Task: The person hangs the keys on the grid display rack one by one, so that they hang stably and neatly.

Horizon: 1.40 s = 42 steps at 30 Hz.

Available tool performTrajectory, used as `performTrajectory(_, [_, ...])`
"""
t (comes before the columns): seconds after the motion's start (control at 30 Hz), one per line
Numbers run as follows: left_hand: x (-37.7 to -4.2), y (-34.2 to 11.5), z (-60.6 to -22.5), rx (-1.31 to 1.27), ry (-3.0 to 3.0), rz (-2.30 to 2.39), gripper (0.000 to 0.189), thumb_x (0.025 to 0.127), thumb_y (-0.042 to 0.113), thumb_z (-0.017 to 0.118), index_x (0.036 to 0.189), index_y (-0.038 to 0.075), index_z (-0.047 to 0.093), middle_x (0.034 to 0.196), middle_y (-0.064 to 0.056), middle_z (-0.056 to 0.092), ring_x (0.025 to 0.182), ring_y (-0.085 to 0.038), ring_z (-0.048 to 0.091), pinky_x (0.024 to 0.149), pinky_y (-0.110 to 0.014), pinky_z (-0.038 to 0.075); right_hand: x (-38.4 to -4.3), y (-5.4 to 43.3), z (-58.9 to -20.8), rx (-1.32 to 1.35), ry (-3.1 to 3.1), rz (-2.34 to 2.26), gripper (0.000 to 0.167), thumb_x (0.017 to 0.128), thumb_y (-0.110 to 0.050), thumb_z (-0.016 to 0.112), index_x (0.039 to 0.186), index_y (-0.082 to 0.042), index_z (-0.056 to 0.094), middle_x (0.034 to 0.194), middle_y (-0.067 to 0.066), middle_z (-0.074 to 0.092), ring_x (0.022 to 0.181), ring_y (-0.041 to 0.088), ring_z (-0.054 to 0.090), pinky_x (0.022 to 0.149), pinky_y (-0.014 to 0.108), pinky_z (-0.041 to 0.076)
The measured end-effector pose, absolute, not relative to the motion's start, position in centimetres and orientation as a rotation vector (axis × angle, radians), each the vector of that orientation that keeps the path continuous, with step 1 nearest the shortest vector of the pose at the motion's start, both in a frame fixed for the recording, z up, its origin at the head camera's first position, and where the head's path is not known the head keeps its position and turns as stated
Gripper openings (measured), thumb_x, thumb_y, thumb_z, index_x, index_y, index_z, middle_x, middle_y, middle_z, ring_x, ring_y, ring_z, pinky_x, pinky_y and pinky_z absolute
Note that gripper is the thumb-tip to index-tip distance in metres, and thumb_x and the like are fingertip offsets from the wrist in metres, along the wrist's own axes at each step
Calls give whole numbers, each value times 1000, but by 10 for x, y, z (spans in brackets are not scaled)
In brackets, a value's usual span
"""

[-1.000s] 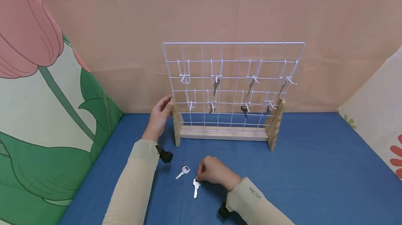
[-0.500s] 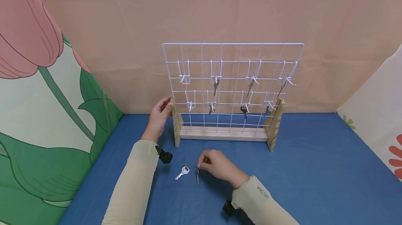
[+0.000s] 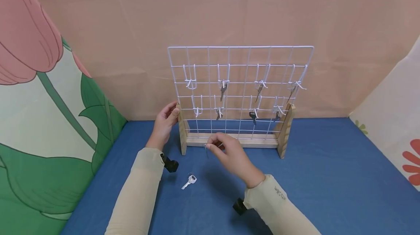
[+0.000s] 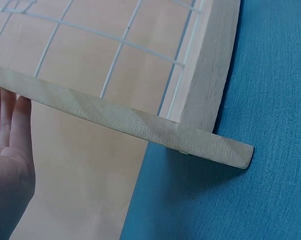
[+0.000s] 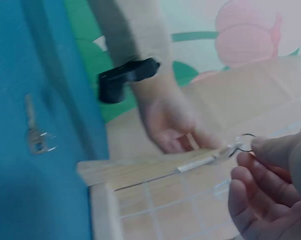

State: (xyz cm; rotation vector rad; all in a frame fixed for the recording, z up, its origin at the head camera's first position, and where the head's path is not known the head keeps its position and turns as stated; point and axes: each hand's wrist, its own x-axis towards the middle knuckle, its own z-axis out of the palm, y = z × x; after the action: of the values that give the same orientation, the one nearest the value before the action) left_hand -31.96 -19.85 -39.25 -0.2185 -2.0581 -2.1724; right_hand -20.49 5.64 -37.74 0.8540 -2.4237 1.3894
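Observation:
A white wire grid rack (image 3: 241, 47) stands in a wooden base (image 3: 282, 133). My left hand (image 3: 163, 124) grips the top of its left wooden post (image 4: 140, 122), fingers partly hidden behind it in the left wrist view. In front of the base, raised over the cloth, my right hand (image 3: 231, 156) pinches a key (image 5: 195, 164) by its thin ring (image 5: 246, 142); the key hangs edge-on in the head view. Another silver key (image 3: 189, 181) with a ring lies on the blue cloth between the forearms.
Two rows of white hooks cross the grid. Several keys hang there, such as a dark-headed one (image 3: 253, 116). The upper-left hook (image 3: 190, 83) and lower-left hook (image 3: 197, 112) bear none. Behind stands a tan backdrop (image 3: 131, 45); blue cloth (image 3: 328, 176) covers the table.
My right hand has lifted the nearer key off the cloth by its ring and carried it up and toward the rack. The left hand stays on the post.

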Motion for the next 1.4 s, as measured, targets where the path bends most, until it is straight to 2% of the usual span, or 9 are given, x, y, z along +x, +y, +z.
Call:
performTrajectory(0.17, [-320,-199,-393,-224,-2045,-2177,55,104,25,57,152,4,42,140,-14,50,123,-21,54,109,-37,45,-207,50,-356,809,-2261,1490,4,99,-11,67,102,-8,68,92,1,64,81,15,59,71,31,55])
performTrajectory(0.33, [-321,-199,-394,-191,-2057,-2177,54,103,26,57,152,6,44,138,-10,51,121,-18,54,108,-36,45,-217,41,-335,784,-2113,1649,7,100,-10,65,102,-3,66,88,6,63,77,26,62,66,29,56])
performTrajectory(0.5, [-323,-198,-394,-203,-2048,-2177,54,103,26,57,152,5,44,137,-11,51,120,-18,54,108,-37,46,-233,31,-314,778,-2000,1833,9,101,-8,64,102,0,65,87,11,64,77,32,62,71,29,58])
performTrajectory(0.73, [-324,-198,-395,-188,-2034,-2193,54,103,25,57,151,4,45,137,-11,52,117,-16,55,106,-33,48,-248,16,-289,781,-1894,2070,12,100,-7,64,106,4,65,90,16,64,81,29,62,75,25,59])
performTrajectory(0.9, [-326,-198,-396,-187,-2021,-2198,53,104,23,56,151,2,44,135,-11,52,114,-14,57,100,-26,51,-259,4,-280,763,-1850,2133,14,100,-6,64,106,7,65,87,13,65,80,32,62,76,30,60])
performTrajectory(1.0, [-326,-198,-396,-202,-2016,-2201,52,105,22,55,151,1,43,133,-10,53,112,-13,57,98,-24,52,-263,-3,-277,688,-1856,2158,13,100,-9,65,105,3,66,88,11,66,79,27,64,78,32,61])
performTrajectory(1.17, [-326,-198,-397,-216,-2012,-2207,51,105,21,55,150,2,44,129,-6,54,111,-13,57,97,-23,52,-267,-10,-274,535,-1841,2244,12,100,-11,65,105,0,66,92,12,68,76,19,65,77,28,61])
performTrajectory(1.27, [-325,-198,-396,-222,-2006,-2215,51,105,21,55,150,1,45,127,-4,54,111,-13,57,96,-23,53,-270,-13,-273,448,-1832,2288,12,100,-10,65,105,1,65,92,14,69,74,18,66,76,26,60])
performTrajectory(1.4, [-324,-198,-395,-222,-2009,-2208,51,104,21,56,150,1,44,126,-5,54,110,-13,57,96,-23,52,-271,-14,-275,405,-1838,2326,14,101,-12,64,108,0,63,99,19,70,77,18,69,81,29,60])
